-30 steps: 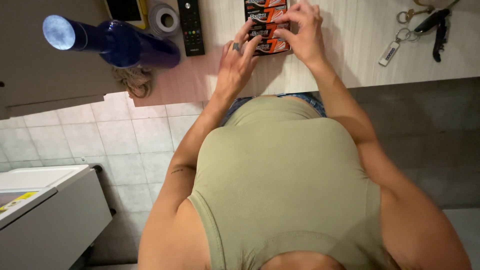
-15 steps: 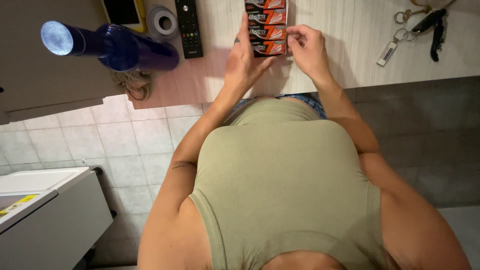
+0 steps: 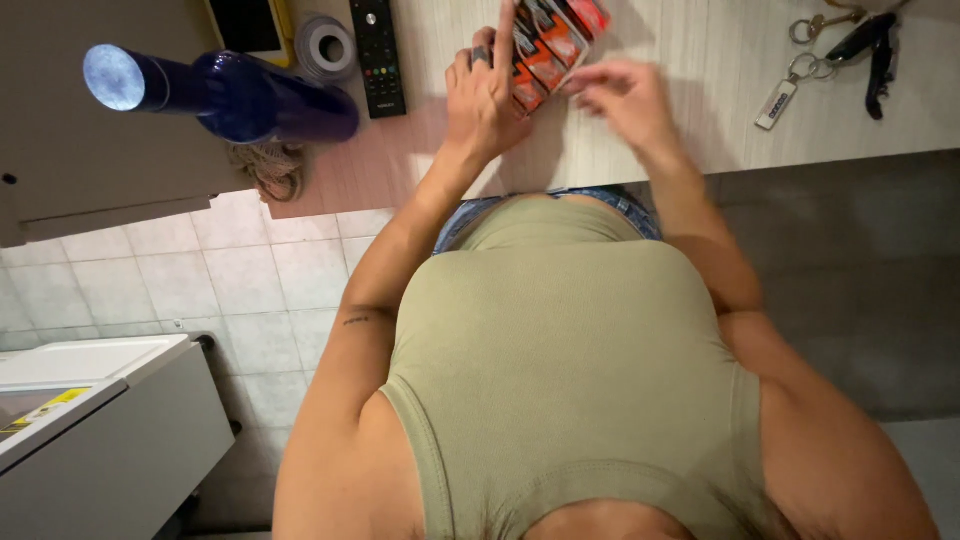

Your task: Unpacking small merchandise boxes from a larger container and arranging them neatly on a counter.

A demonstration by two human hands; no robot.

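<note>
An orange and black pack of batteries [image 3: 556, 38] lies tilted on the pale wooden table [image 3: 690, 70] near its front edge. My left hand [image 3: 485, 95] presses on the pack's left side, with the index finger stretched along it and a ring on one finger. To the right, my blurred right hand [image 3: 625, 100] has its fingertips pinched at the pack's lower right edge. Both forearms reach up from my olive top.
Left of the pack lie a black remote control [image 3: 377, 55], a grey tape roll [image 3: 325, 45] and a yellow-edged device [image 3: 245, 25]. A dark blue bottle [image 3: 220, 90] stands at the table's left. Keys with a tag [image 3: 850, 40] lie at right. A white cabinet [image 3: 90, 410] stands on the tiled floor.
The pack has turned from straight to tilted. My left hand has slid further onto it, and my right hand has dropped to its lower right edge.
</note>
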